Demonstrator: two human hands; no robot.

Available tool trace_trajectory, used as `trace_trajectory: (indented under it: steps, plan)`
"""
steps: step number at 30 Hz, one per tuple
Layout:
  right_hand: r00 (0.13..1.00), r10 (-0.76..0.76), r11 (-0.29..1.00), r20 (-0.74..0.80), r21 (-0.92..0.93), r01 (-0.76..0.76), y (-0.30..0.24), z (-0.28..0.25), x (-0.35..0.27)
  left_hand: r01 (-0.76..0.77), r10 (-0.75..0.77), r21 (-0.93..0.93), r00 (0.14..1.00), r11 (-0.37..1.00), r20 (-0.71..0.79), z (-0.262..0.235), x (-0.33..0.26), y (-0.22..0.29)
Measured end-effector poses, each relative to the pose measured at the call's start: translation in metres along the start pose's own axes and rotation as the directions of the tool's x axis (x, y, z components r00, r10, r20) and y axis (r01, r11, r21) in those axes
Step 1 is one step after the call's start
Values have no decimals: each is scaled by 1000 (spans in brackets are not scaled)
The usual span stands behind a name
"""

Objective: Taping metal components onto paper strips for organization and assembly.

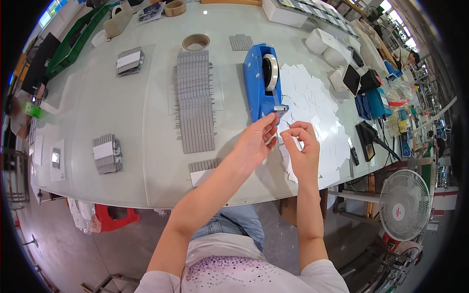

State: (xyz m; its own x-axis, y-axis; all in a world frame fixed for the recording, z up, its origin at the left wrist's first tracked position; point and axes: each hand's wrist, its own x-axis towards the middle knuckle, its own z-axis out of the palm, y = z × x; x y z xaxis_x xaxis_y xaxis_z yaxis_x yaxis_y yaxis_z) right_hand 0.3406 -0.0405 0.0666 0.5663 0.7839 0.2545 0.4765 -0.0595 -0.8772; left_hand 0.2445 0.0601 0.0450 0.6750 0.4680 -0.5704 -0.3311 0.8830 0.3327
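My left hand (256, 141) reaches up to the front end of a blue tape dispenser (258, 83) holding a roll of clear tape (270, 72), fingertips at the cutter. My right hand (304, 149) is just to its right, fingers pinched together on what looks like a strip of tape, above a spread of small white paper slips (312, 105). A long row of grey ribbed parts (194, 102) lies left of the dispenser. A small grey part with a white slip (202, 172) sits under my left wrist.
Bundles of grey parts wrapped in white slips (106, 154) (129, 61) lie on the pale table (122, 112). Empty tape cores (196, 42), white boxes (325, 41), and dark devices (369, 141) stand at the back and right. A white fan (404, 205) stands lower right.
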Motion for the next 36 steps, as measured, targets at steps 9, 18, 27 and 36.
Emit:
trace_trajectory:
  steps: [9,18,27,36]
  plan:
    - [996,-71,979,-53,-194,60,34,11,-13,-157,160,68,986,985,-49,-3,12,-31]
    - [958,254,937,129,212,-277,-3,13,-74,-513,519,118,854,851,-28,-30,-78,-51]
    - [853,199,907,481,239,-347,-26,70,-115,-555,651,424,749,716,-118,-141,-182,-27]
    - [639,417,653,646,276,-705,-31,66,-109,-213,427,761,900,612,-92,-150,-202,5]
